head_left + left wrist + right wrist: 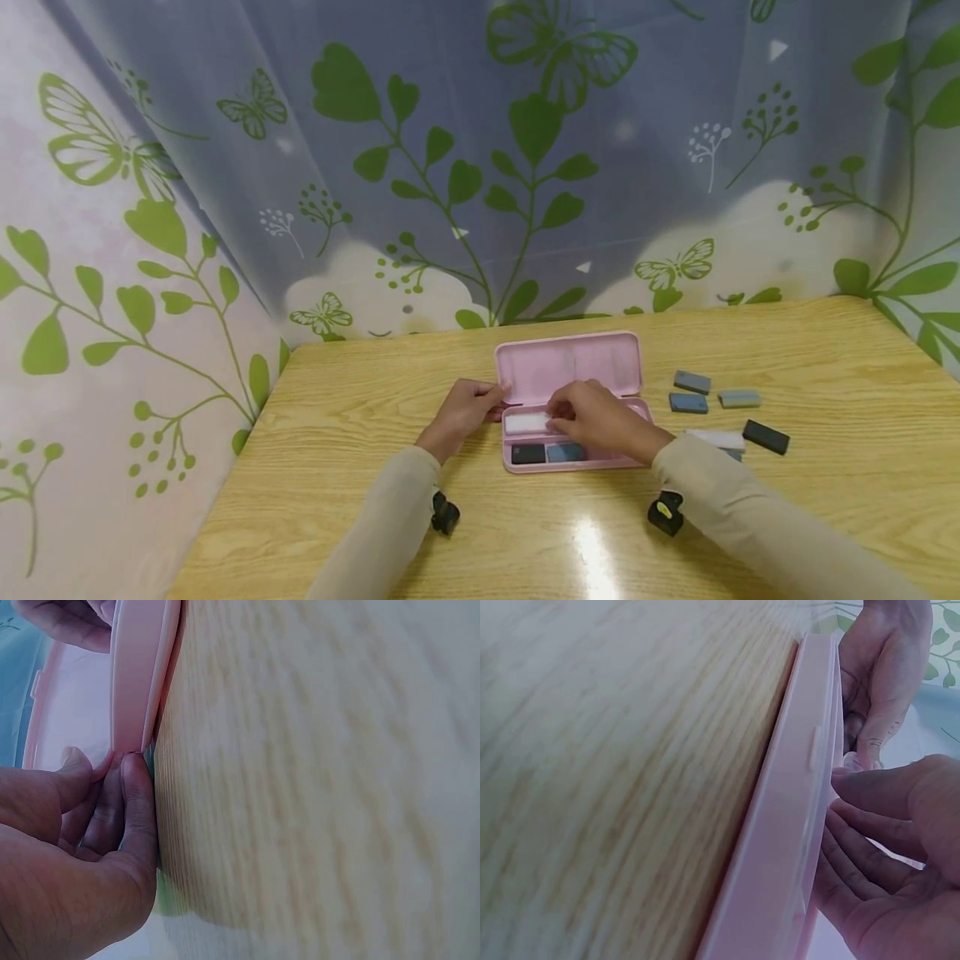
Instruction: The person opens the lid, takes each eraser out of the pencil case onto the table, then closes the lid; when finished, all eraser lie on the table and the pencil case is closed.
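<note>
A pink pencil case (573, 468) lies open on the table, its lid (567, 365) raised at the back. My left hand (468, 410) holds the case's left end, thumb by the lid and fingers at the end wall, as the left wrist view shows. Over the case, my right hand (596, 417) pinches the right end of a white block (525, 423) in the rear compartment. In the right wrist view its fingertips are hidden behind the front wall (780, 802). A black block (528, 454) and a blue block (566, 452) lie side by side in the front compartment.
To the right of the case lie a grey block (692, 382), a blue block (688, 403), a pale grey-green block (740, 399) and a black block (766, 437). A white block (720, 440) is partly behind the right sleeve. A patterned curtain (450, 208) hangs behind the table (337, 417).
</note>
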Demonstrator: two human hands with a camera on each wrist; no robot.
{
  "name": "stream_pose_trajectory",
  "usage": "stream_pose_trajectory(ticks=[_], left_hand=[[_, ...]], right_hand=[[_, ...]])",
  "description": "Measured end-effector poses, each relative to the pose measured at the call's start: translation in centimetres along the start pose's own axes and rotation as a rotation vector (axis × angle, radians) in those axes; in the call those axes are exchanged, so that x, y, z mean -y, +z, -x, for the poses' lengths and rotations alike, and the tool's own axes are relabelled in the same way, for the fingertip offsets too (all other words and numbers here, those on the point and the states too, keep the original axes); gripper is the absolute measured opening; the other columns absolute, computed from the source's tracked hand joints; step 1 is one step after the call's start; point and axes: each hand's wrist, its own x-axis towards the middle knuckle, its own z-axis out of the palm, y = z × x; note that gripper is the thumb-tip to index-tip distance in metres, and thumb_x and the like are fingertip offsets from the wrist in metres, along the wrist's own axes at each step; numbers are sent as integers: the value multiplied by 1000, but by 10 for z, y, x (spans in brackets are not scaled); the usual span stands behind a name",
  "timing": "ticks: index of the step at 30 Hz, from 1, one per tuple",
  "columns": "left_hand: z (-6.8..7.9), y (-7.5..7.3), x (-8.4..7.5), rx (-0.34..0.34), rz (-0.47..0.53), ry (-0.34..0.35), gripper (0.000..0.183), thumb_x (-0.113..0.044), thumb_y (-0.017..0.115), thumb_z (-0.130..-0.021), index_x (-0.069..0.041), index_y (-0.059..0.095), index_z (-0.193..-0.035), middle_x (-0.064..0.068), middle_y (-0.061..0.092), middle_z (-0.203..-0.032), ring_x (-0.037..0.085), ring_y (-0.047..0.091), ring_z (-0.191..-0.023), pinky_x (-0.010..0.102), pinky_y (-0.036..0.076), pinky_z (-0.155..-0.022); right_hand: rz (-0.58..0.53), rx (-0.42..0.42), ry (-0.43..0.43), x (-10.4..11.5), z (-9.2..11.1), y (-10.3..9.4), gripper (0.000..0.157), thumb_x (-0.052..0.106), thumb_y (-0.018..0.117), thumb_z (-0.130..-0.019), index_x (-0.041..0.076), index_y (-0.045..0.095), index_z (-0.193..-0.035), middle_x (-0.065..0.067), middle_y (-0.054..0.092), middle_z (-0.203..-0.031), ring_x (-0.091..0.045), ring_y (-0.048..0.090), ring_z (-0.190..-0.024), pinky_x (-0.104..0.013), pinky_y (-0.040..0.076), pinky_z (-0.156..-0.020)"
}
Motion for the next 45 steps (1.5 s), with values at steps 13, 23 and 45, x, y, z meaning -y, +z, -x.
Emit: stream_pose_trajectory(ticks=[13,23,45], left_hand=[[0,1,0,-13,-23,-10,32,-24,61,-104,4,76,-110,5,70,-88,9,63,-74,23,57,-71],[1,1,-3,-7,-21,-14,32,-25,61,-103,3,77,-109,6,71,-90,10,63,-74,25,58,-73],[2,1,-5,-8,-33,-26,31,-19,59,-105,7,74,-112,11,72,-94,13,63,-76,34,59,-80]], right_hand=[[23,20,52,4,-5,5,12,5,79,-88,-3,77,-97,-4,73,-86,-13,65,-79,-36,58,-77],[37,5,69,9,-4,3,9,4,81,-85,2,73,-88,2,66,-78,-10,59,-72,-30,54,-69],[-31,-130,46,13,15,-12,17,-4,76,-85,9,71,-74,4,65,-71,-9,57,-66,-28,51,-61]])
